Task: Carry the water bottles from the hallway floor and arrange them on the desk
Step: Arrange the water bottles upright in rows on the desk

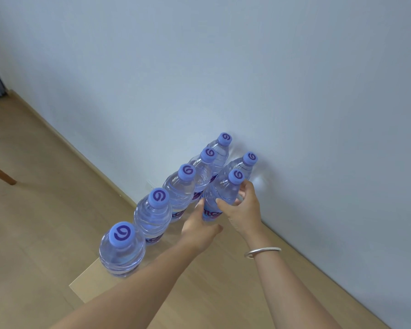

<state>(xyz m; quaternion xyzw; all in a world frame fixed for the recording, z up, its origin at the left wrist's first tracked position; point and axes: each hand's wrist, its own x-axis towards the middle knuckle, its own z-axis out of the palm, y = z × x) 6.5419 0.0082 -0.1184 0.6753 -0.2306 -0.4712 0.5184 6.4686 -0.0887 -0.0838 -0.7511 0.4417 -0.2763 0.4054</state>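
Observation:
Several clear water bottles with blue caps stand on a light wooden desk. Most of them form a row along the desk's left edge, from the nearest bottle to the far one by the wall. A second row to the right holds two. My right hand grips the shoulder of the nearer bottle in that row. My left hand holds the same bottle lower down, at its label. The other bottle of that row stands just behind it, against the wall.
A pale blue wall runs along the desk's far side. Wood floor lies to the left, below the desk. A brown furniture leg stands at the left edge. A silver bangle is on my right wrist.

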